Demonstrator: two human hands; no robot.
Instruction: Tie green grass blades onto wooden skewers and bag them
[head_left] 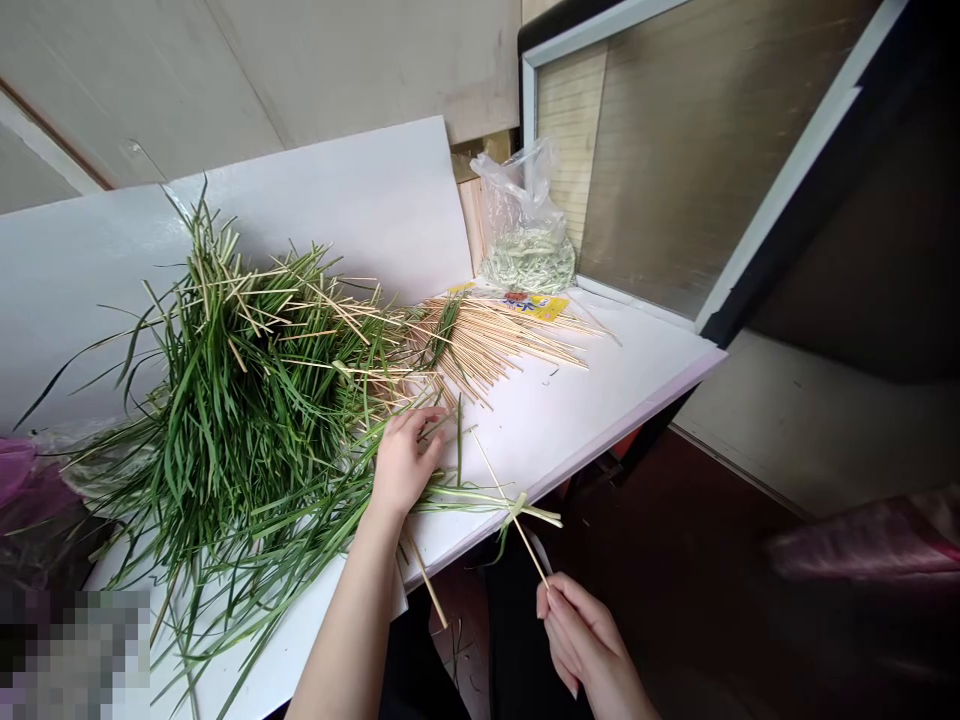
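Note:
My right hand (589, 640) pinches the lower end of a thin wooden skewer (491, 465) in front of the table's edge. Partway up this skewer, a garlic chive (517, 508) is looped around it, its pale ends sticking out to the right. My left hand (409, 460) is over the near side of the chive heap, thumb and fingers apart and slightly curled. Long green chive leaves (322, 530) run under its wrist. A big pile of garlic chives (255, 410) lies to the left, with loose skewers across its top.
Many bare skewers (487, 345) fan out on the white table (600, 385) beside a yellow wrapper (544, 306). A clear plastic bag (529, 225) of pale green pieces stands at the back. A framed glass panel (667, 150) rises at the right. Another skewer (427, 580) overhangs the front edge.

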